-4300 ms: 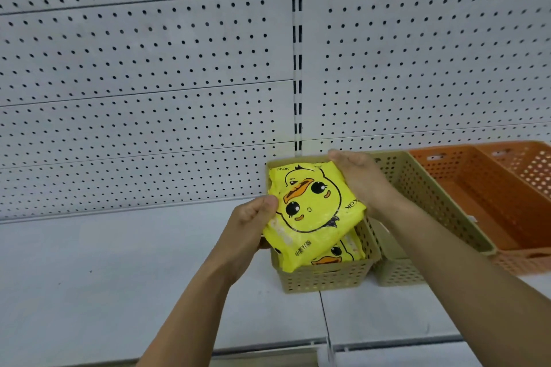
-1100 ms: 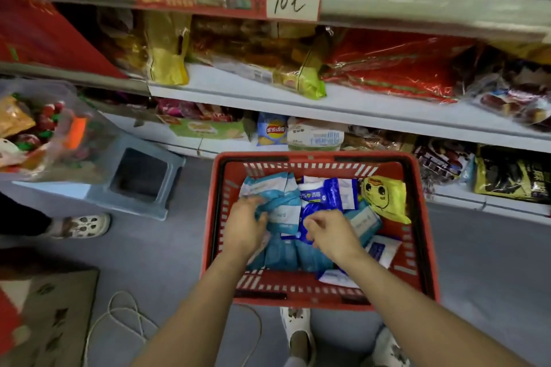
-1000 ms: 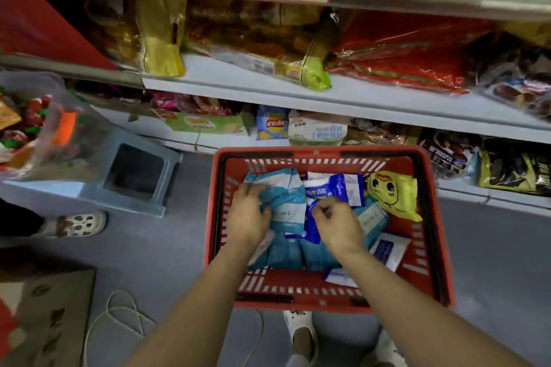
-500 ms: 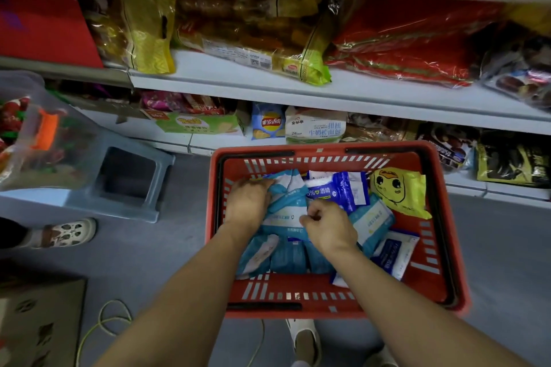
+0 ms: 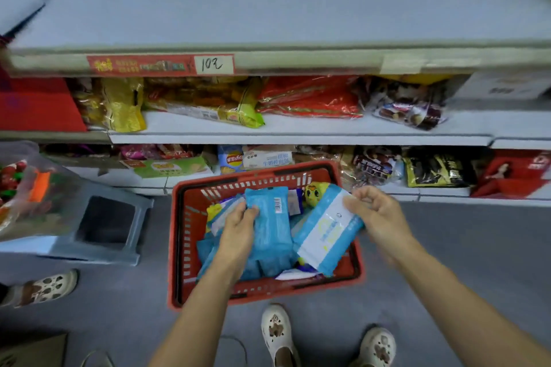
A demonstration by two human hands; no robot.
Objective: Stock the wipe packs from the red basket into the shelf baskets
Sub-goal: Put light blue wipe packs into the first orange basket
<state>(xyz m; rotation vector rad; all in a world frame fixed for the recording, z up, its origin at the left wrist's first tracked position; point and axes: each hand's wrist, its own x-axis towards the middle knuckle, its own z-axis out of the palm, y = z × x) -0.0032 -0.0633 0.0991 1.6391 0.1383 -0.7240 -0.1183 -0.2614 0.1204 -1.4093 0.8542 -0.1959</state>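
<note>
The red basket (image 5: 179, 247) stands on the grey floor below me, holding several wipe packs. My left hand (image 5: 237, 231) grips a blue wipe pack (image 5: 272, 235) with a barcode, lifted above the basket. My right hand (image 5: 377, 217) pinches the top edge of a blue-and-white wipe pack (image 5: 325, 234), also raised over the basket's right side. A yellow duck pack (image 5: 313, 192) lies at the basket's far side, partly hidden. The shelf baskets are out of view.
A bare grey shelf (image 5: 268, 9) spans the top. Snack bags (image 5: 310, 97) fill the shelves beneath it. A blue-grey stool (image 5: 107, 226) stands to the left with a clear bag (image 5: 29, 191) on it. My shoes (image 5: 277, 334) are near the basket; another person's foot (image 5: 44, 286) is at left.
Both hands were digging among the packs in the basket; now each has lifted a pack up out of it. My view has pulled back and upward, showing the bare shelf.
</note>
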